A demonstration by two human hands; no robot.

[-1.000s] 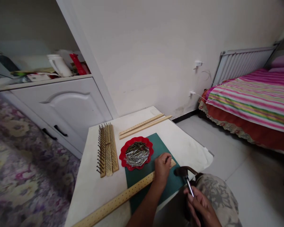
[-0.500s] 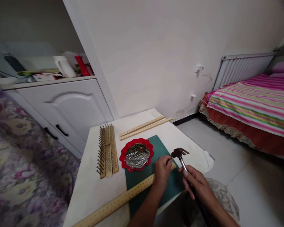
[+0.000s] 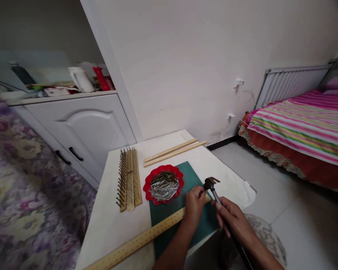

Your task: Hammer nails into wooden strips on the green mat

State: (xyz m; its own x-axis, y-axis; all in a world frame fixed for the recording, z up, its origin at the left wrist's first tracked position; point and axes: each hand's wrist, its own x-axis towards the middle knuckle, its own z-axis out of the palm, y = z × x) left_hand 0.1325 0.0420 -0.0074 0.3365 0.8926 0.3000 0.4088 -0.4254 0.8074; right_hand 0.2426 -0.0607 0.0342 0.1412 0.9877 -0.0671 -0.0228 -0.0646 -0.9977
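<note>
My left hand (image 3: 194,204) rests on the far end of a long wooden strip (image 3: 141,240) with a row of small holes. Its fingers are pinched together, apparently on a small nail too small to see clearly. The strip lies across a green mat (image 3: 183,210) on a white table (image 3: 112,221). My right hand (image 3: 232,217) grips the handle of a small claw hammer (image 3: 211,184). The hammer's head hangs just above my left fingertips. A red scalloped dish (image 3: 163,184) full of nails sits right behind the strip.
Three strips studded with nails (image 3: 128,179) lie side by side at the table's left. Two bare strips (image 3: 173,152) lie at the back edge. A white cabinet (image 3: 81,131) stands left, a striped bed (image 3: 301,127) and radiator (image 3: 293,80) right. My patterned knee (image 3: 267,240) shows below.
My right hand lifted the hammer from beside my knee up over the table. Its head then dropped slightly toward my left fingertips. My left hand stayed on the strip's end.
</note>
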